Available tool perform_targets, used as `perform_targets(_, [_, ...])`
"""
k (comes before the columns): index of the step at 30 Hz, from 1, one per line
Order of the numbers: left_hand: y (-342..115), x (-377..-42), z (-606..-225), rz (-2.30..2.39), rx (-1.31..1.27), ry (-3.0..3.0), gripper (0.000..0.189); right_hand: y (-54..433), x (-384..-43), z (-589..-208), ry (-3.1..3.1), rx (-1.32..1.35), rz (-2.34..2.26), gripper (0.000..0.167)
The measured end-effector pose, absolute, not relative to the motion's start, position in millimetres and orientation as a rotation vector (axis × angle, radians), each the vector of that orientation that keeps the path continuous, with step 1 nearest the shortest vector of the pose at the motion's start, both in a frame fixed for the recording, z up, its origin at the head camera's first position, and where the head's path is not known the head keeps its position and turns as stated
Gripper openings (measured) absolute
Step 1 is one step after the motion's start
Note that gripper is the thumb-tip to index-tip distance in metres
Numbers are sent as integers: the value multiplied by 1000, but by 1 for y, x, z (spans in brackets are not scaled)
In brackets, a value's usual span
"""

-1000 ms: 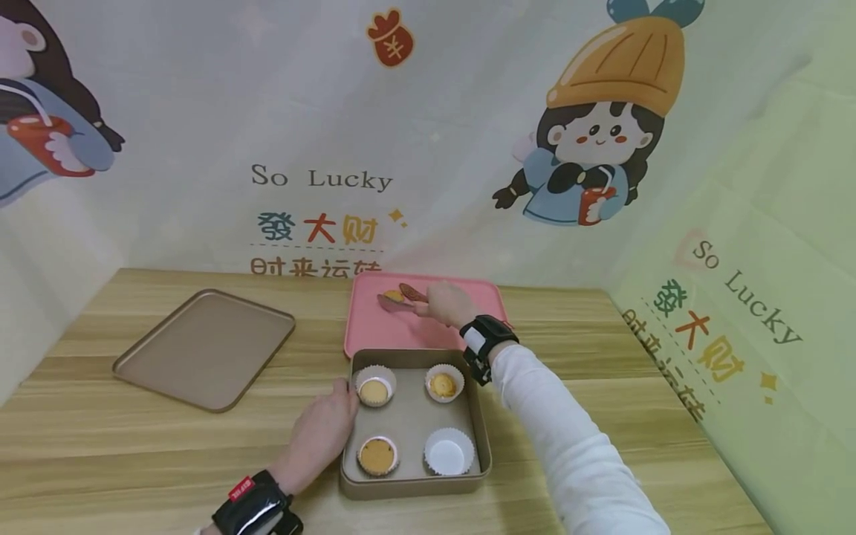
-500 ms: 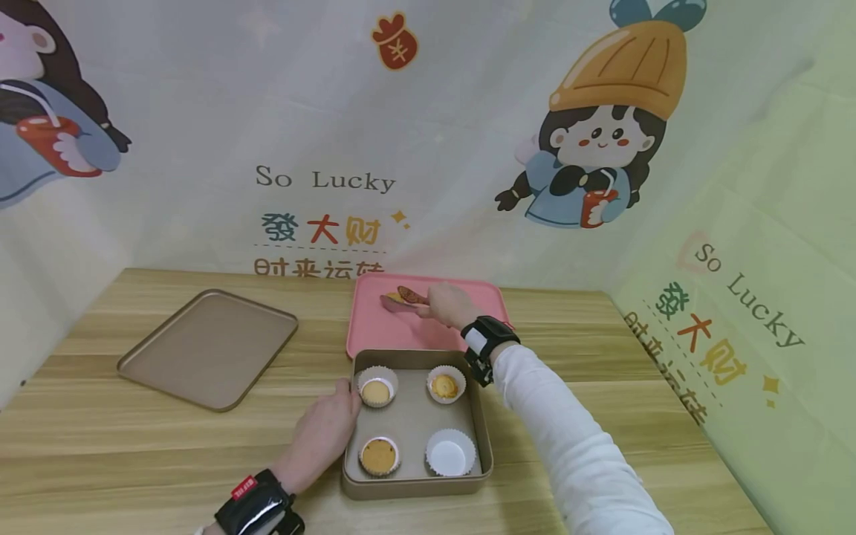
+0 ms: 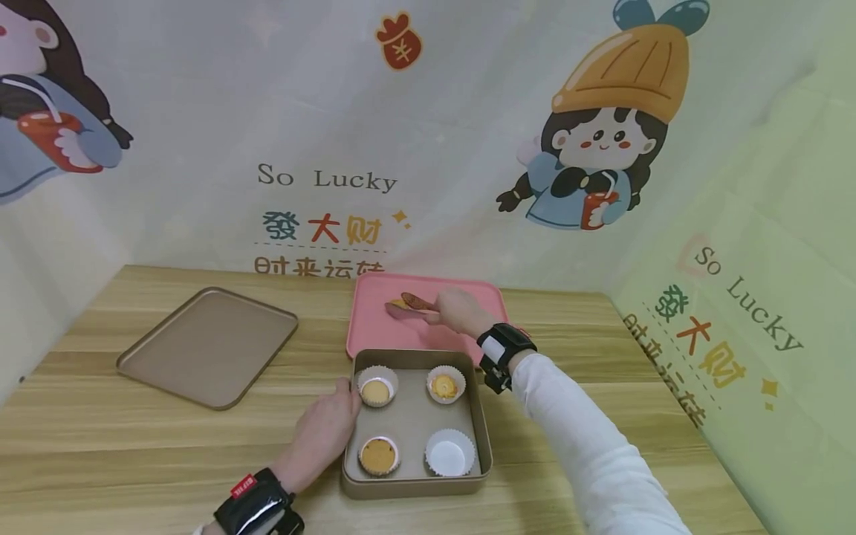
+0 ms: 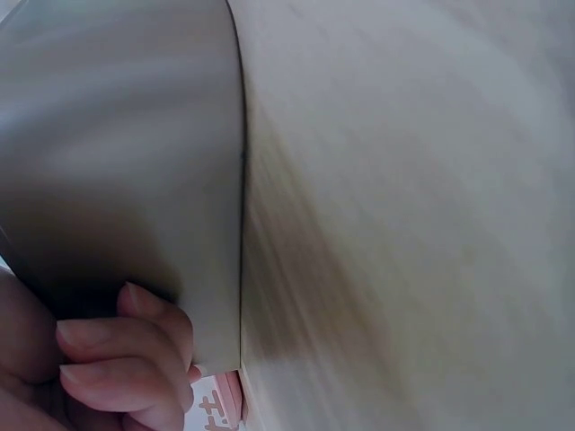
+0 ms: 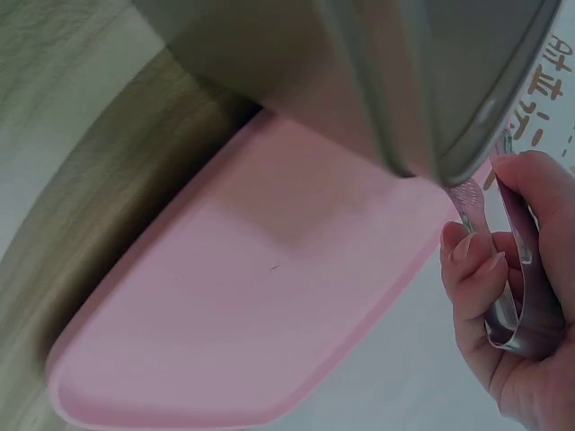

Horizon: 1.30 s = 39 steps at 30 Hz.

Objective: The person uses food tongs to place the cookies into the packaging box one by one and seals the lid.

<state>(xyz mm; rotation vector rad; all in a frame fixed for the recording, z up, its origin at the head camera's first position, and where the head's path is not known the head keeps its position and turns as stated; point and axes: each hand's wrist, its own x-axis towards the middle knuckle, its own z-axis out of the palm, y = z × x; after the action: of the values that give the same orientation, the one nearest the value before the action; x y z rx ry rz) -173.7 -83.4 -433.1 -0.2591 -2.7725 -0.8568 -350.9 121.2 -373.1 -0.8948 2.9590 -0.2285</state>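
Observation:
My right hand (image 3: 460,312) holds metal tongs (image 5: 526,296) over the far pink tray (image 3: 374,331), their two arms spread a little. A small yellow pastry (image 3: 400,303) shows between the tong ends, partly hidden by them. Below stands a square brown baking tin (image 3: 414,487). At its left wall my left hand (image 3: 322,425) grips the rim, fingers curled against the outside (image 4: 135,359). Inside the tin, paper cups hold a pale pastry (image 3: 376,391), a yellow one (image 3: 444,386) and a browner one (image 3: 379,455). The front right white paper cup (image 3: 450,452) has nothing in it.
A flat brown tray (image 3: 207,349) lies at the back left of the wooden table (image 3: 167,461). Printed cloth (image 3: 455,148) hangs behind the table and along its right side. The tin's back wall overlaps the pink tray's near edge in the head view.
My right hand and the tongs have shifted slightly right over the pink tray, with the yellow pastry still at the tong ends. The left hand and the tin hold their place.

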Motion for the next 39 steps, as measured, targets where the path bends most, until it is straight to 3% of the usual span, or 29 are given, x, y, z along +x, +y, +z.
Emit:
perform_targets(18, [-82,-173,-433,-865,-261,-2790,18,149,-319,-356,3029,-1177,-194,29])
perform_targets(22, [-83,-174,-433,-851,-252,-2801,18,158,-298,-345,3029,-1327,-197,20])
perform_targets(27, [-83,-175,-433,-844,-259,-2801,19,171,-266,-333,3003,-1530,-132,21])
perform_targets(39, [-82,-176,-434,-841,-281,-2798,19,209,-195,-317,2926,-1709,209,26])
